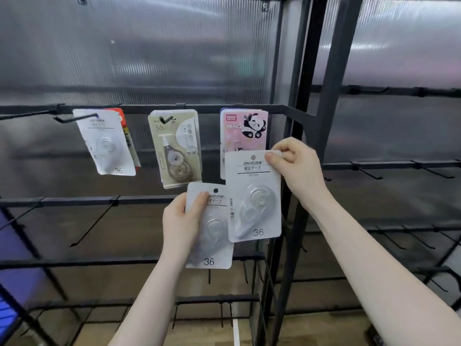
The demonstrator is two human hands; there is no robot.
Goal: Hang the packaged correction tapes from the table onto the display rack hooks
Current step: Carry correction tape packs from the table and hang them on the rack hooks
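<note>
Two white packaged correction tapes are in the person's hands, both held up in front of the black display rack (294, 116). In the head view, the left hand (180, 221) grips the lower white pack (212, 250) along its left edge, thumb pressed across the front of the card and the other fingers hidden behind it. That pack shows "36" near its bottom and a dark hang hole at the top. The right hand (295, 166) pinches the upper white pack (254, 196) at its top right corner, thumb on the front, fingers curled behind. This pack overlaps the right edge of the lower one and covers the bottom of the pink panda pack (245, 128), which hangs from the top rail.

Three packs hang along that rail. At the left a white pack (107, 143) hangs tilted on a hook (74, 117), with what seems to be a red-edged card behind it, though blur makes that hard to confirm. In the middle hangs a beige pack (177, 148) with a brownish dispenser visible inside. The panda pack hangs at the right, just beside the rack's upright post.

Bare black hooks stick out from the lower rails and from the neighbouring rack section (399, 168) on the right. Behind everything stands a ribbed translucent panel (149, 46).
</note>
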